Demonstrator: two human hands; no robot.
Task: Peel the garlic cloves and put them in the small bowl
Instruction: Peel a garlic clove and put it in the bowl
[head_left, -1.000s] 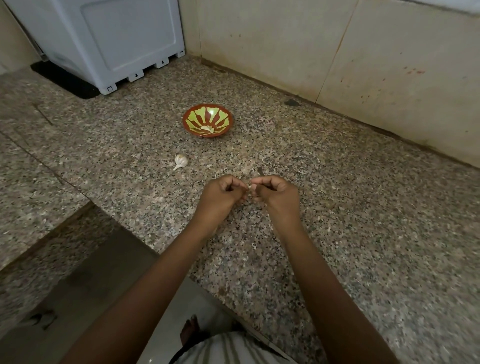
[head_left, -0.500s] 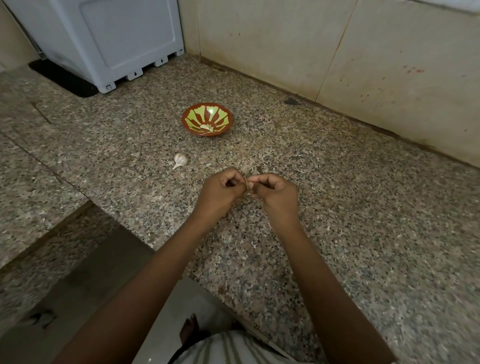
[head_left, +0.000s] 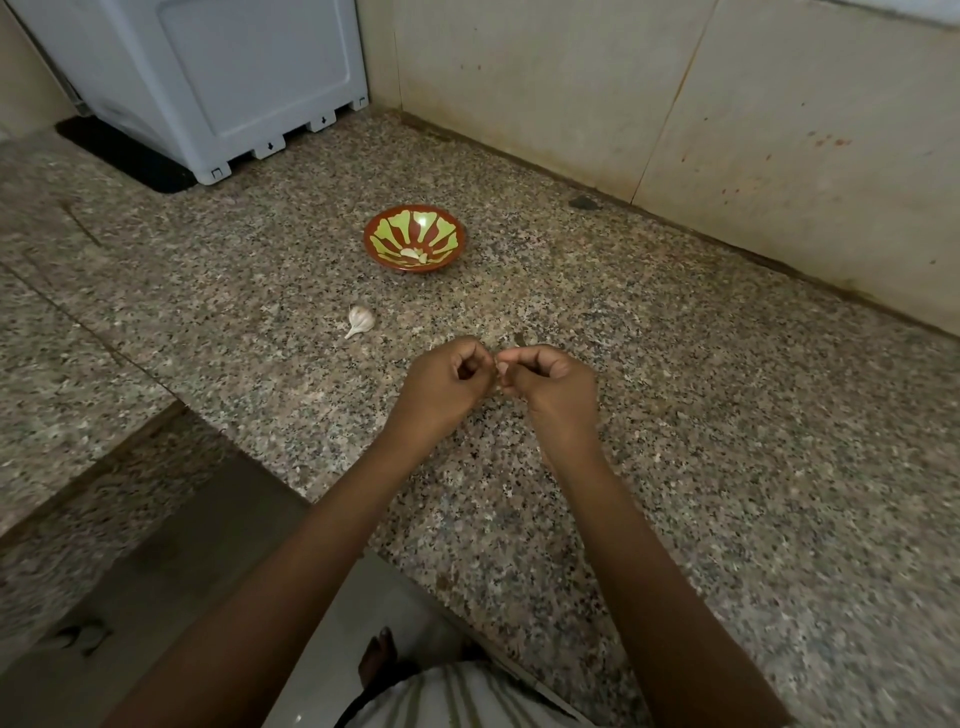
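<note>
Well, I see left hand (head_left: 445, 382) and right hand (head_left: 553, 389) curled, fingers (head_left: 475, 353) pinching a barely visible clove (head_left: 500, 370), bowl (head_left: 370, 244) at eleven o'clock.

a home kitchen is indicated. a speckled granite counter (head_left: 675, 415) is bounded by a stained tiled wall (head_left: 779, 130). a white plastic appliance (head_left: 218, 78) is placed at the back corner. a painted small bowl (head_left: 441, 228) and a garlic bulb (head_left: 361, 319) are set on the counter.

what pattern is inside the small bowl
Yellow-green petal shapes radiating on red-brown inside the small bowl, clearest in the head view.
</note>
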